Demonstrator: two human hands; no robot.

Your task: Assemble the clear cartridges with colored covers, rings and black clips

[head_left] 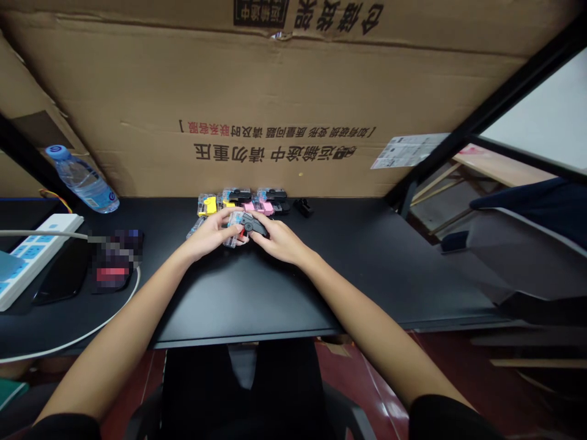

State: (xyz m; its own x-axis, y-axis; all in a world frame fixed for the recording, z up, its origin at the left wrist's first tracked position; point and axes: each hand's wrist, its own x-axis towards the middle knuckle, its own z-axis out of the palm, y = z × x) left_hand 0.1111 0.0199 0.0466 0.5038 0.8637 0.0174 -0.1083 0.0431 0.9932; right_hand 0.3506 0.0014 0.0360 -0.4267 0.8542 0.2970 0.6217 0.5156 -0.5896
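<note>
Both my hands meet over the black desk, closed on one small clear-and-black plastic device point(253, 225) with blue and red bits. My left hand point(208, 235) grips its clear end, thumb on the near side. My right hand point(280, 239) pinches the black end between thumb and fingers. Just behind my hands are several similar small devices in clear plastic: one with a yellow part point(208, 205), one with a pink part point(266, 208), and others with black parts point(273, 194). My fingers partly hide the held piece and some of the group.
A cardboard sheet point(275, 91) stands along the desk's back edge. On the left are a water bottle point(85, 180), a white power strip point(39, 250), a black phone point(62, 272) and a white cable point(110, 318). A small black part point(303, 208) lies right of the group.
</note>
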